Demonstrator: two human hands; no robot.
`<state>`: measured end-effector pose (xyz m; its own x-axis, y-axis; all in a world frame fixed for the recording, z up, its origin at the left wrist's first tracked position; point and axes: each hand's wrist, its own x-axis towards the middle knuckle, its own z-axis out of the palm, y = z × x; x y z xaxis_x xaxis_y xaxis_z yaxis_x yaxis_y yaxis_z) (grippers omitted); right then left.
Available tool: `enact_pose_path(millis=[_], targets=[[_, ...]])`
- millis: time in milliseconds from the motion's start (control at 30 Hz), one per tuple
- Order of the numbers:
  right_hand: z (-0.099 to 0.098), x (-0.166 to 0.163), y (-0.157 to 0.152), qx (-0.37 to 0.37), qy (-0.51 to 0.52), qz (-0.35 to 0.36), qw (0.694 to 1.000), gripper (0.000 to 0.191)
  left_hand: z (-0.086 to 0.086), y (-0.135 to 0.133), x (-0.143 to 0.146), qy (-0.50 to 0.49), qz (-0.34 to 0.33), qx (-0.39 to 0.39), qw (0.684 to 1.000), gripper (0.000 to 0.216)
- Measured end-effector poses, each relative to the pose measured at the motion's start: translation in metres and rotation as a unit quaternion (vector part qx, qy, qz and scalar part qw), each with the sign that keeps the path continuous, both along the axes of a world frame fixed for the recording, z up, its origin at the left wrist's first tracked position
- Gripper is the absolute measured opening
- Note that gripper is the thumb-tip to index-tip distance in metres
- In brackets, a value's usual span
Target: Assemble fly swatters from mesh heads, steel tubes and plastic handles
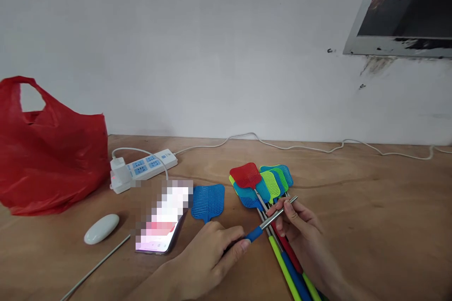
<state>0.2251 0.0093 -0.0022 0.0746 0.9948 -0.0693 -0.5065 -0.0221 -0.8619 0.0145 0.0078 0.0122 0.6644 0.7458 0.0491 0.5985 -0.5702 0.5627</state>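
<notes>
My left hand (206,258) is closed around the blue grip of a fly swatter handle (254,233). A shiny metal tube (271,219) runs out of that grip, up and to the right. Near the tube's far end, the thumb and fingers of my right hand (304,229) pinch it. Just beyond my left hand lies a blue swatter head (207,200); its lower end is hidden behind the hand. Under and behind my right hand is a pile of fly swatters with red (245,175), lime (271,186), green and blue heads, their coloured grips pointing toward me.
Left of the blue head, a lit phone (160,225) lies on the wooden table (388,207). Farther left are a white mouse (101,229), a power strip (165,159) with a plugged-in charger, and a red plastic bag (56,160). A white cable (300,149) runs along the wall.
</notes>
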Motion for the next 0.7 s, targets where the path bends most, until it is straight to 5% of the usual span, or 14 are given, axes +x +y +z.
enact_pose_path(millis=[433, 700], targets=[[0.002, 0.002, 0.002, -0.006, -0.018, -0.021, 1.0, 0.038, -0.008, -0.008, 0.004, 0.1, -0.001, 0.101, 0.99, 0.047], [-0.004, 0.006, 0.003, 0.002, -0.03, 0.103, 0.994, 0.034, -0.023, -0.007, 0.003, 0.185, 0.027, 0.135, 0.973, 0.027]])
